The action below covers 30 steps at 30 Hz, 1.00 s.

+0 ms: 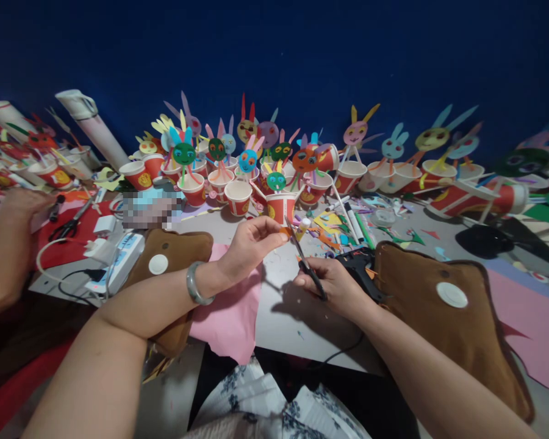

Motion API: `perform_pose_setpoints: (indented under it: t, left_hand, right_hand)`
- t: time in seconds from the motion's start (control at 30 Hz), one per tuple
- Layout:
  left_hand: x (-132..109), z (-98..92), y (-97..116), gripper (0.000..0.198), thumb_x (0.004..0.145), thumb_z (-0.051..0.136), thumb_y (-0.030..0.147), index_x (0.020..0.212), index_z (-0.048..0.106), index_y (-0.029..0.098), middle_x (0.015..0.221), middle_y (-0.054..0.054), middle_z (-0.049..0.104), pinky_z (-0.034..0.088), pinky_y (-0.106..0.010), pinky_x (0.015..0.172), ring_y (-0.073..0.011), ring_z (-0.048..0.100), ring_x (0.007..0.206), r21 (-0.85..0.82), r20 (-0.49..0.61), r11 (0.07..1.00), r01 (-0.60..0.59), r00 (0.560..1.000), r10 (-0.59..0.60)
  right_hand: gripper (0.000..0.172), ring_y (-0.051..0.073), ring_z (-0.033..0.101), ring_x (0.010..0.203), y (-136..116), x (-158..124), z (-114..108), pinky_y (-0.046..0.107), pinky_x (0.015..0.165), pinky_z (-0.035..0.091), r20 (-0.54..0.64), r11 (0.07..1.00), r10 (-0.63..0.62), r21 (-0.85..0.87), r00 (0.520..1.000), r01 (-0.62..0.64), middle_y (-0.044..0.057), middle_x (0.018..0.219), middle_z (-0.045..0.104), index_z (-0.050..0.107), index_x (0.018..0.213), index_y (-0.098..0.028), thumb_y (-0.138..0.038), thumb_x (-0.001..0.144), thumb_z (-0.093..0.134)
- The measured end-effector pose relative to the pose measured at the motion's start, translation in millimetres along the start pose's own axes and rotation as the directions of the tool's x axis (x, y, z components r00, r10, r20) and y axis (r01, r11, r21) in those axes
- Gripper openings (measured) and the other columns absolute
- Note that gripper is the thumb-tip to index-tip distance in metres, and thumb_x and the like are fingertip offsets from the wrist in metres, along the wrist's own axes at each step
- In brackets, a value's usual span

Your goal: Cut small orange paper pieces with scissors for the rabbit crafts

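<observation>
My left hand (252,245) wears a grey bangle at the wrist, and its thumb and fingers pinch a small piece of orange paper (285,231). Most of that piece is hidden by the fingertips. Black-handled scissors (312,275) are gripped in my right hand (332,285), with the blades pointing up and away, close beside the orange paper. Whether the blades touch the paper I cannot tell. Just beyond both hands stands a red and white paper cup (281,209) with a green rabbit-eared paper face (276,181) above it. Pink paper (231,311) lies below my left forearm.
Several cups with paper faces line the back. Paper scraps (328,221) and markers (354,222) lie to the right, near a black glue gun (361,271). Brown cushions (448,329) flank my arms. A power strip (119,262) and another person's arm (9,244) are on the left.
</observation>
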<state>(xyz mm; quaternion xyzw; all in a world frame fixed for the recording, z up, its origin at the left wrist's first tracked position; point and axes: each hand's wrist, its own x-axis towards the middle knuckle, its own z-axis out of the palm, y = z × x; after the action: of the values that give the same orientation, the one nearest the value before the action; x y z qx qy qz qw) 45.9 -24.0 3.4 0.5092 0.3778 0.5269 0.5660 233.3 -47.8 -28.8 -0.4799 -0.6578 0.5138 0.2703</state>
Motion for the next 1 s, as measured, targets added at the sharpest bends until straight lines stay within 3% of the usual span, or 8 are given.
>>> perform_pose_setpoints:
  t: [0.73,1.0]
  left_hand:
    - [2.0,-1.9,2.0,0.007,0.069,0.064,0.018,0.068,0.057,0.015,0.067,0.0,0.061,0.046,-0.026,0.068,-0.0116,0.058,0.069,0.012,0.003,1.0,-0.015,1.0,0.015]
    - [2.3,-1.4,2.4,0.006,0.068,0.063,0.017,0.067,0.058,0.015,0.065,0.001,0.06,0.043,-0.024,0.064,-0.0094,0.053,0.065,0.014,-0.03,1.0,-0.016,0.999,0.016]
  right_hand:
    - [0.054,0.008,0.032,0.049,-6.1,-1.9,1.0,0.024,0.047,0.022,-0.012,0.999,0.047,0.005,0.999,-0.047,-0.006,0.048,0.036,0.043,0.052,-0.018,-0.064,0.066,0.069]
    - [0.052,0.008,0.032,0.048,-6.7,-2.2,0.6,0.023,0.046,0.024,-0.013,0.999,0.04,-0.011,0.999,-0.04,-0.006,0.047,0.037,0.043,0.052,-0.019,-0.062,0.068,0.068]
